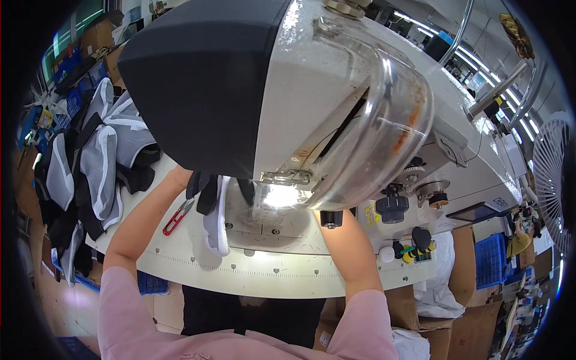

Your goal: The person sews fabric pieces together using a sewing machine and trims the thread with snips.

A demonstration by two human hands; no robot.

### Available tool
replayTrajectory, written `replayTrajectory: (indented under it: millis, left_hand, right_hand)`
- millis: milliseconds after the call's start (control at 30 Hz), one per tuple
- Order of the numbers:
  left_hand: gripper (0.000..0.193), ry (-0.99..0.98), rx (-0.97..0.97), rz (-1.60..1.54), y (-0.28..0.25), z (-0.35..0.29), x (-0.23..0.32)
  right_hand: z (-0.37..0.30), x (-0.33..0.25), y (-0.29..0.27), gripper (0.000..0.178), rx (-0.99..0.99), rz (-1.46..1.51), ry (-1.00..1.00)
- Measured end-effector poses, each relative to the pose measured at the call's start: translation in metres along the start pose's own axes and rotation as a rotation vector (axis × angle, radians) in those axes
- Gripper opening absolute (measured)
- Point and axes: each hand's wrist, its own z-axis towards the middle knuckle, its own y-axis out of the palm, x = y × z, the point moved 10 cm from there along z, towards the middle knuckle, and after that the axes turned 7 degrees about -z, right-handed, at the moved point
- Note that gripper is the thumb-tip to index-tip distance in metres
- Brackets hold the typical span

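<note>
A large white and black sewing machine (312, 102) fills the middle of the view, its lamp (282, 196) lighting the bed. My left hand (180, 175) reaches behind the left side of the machine head; only its back edge shows and its fingers are hidden. Close to it, a grey and black fabric piece with white edging (215, 225) hangs over the front of the bed. My right forearm goes up behind the machine head, which covers my right hand. Red-handled thread snips (175, 221) lie on the table near my left forearm.
A heap of grey and black fabric pieces (99, 162) hangs off the table's left side. A marked ruler strip (276, 271) follows the front edge. Small bobbins and a black knob lie by my right elbow. Right of the table are cardboard boxes (474, 327), a blue crate (491, 261) and a fan (551, 174).
</note>
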Motion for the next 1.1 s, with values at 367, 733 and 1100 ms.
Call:
replayTrajectory:
  millis: [367, 733, 1100]
  left_hand:
    - [0.032, 0.186, -0.001, -0.027, -0.004, -0.038, 0.067]
    - [0.026, 0.442, 0.069, 0.132, 0.01, -0.064, 0.154]
    - [0.032, 0.37, 0.288, 0.215, -0.004, -0.063, 0.152]
  right_hand:
    - [-0.033, 0.009, -0.036, 0.014, 0.222, 0.19, -0.03]
    - [-0.192, -0.014, -0.017, 0.014, 0.466, 0.786, -0.062]
    - [-0.194, -0.044, -0.038, 0.007, 0.223, 0.42, -0.287]
